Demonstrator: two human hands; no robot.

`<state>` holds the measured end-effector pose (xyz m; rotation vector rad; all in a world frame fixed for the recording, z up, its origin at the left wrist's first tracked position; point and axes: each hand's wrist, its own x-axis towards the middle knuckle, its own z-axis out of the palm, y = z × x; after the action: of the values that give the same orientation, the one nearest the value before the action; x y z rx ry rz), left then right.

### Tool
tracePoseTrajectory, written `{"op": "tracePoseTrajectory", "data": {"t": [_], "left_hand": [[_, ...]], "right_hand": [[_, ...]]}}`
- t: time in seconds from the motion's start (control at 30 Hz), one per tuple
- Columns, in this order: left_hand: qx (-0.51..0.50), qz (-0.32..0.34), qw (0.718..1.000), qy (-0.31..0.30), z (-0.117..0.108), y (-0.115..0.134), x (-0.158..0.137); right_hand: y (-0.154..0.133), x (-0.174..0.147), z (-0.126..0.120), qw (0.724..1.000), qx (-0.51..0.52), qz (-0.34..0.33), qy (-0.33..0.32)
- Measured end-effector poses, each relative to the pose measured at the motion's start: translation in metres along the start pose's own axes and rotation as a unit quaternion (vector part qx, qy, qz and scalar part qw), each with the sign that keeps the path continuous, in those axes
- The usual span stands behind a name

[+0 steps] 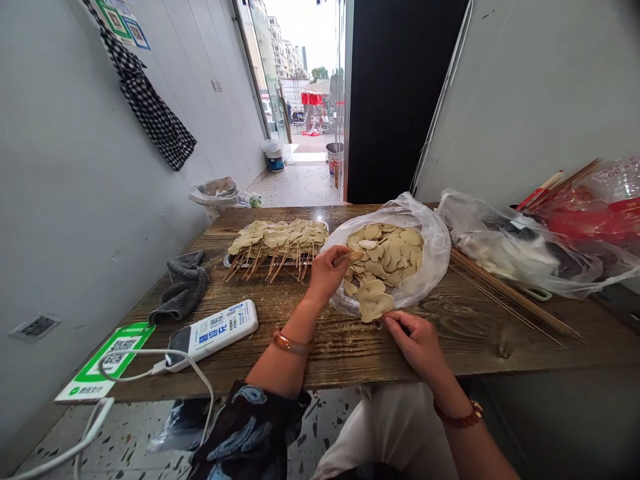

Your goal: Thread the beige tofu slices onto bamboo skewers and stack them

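Slices [395, 257], thin, pale, rounded, heaped in crinkled translucent bag [434, 270] on grained wooden table [310, 360] | left hand [327, 272]: fingertips pinched on single slice [356, 256], above bag's near side | right hand [415, 341]: narrow pinch at edge of lapped pair [376, 307]; what fingertips cover, can't tell | loaded skewers [280, 241] left, hiding most of tray [231, 261]

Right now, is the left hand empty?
No, the left hand pinches a pale slice between thumb and fingers.
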<state>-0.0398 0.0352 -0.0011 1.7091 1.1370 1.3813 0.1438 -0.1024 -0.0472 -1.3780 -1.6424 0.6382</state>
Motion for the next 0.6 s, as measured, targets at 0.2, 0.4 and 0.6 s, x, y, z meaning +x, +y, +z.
{"op": "tracePoseTrajectory", "data": {"t": [0.2, 0.4, 0.6], "left_hand": [[-0.003, -0.005, 1.000, -0.015, 0.0034, 0.0030, -0.0034], [-0.120, -0.056, 0.991, -0.002, 0.0046, 0.0045, -0.0040], [-0.220, -0.106, 0.970, 0.004, 0.0055, -0.0003, -0.0034]], "right_hand": [[0.0006, 0.0003, -0.0001, 1.000, 0.005, 0.003, 0.004], [0.0017, -0.0005, 0.0009, 1.000, 0.005, -0.001, 0.017], [-0.0007, -0.0013, 0.0012, 0.999, 0.006, -0.005, 0.031]]}}
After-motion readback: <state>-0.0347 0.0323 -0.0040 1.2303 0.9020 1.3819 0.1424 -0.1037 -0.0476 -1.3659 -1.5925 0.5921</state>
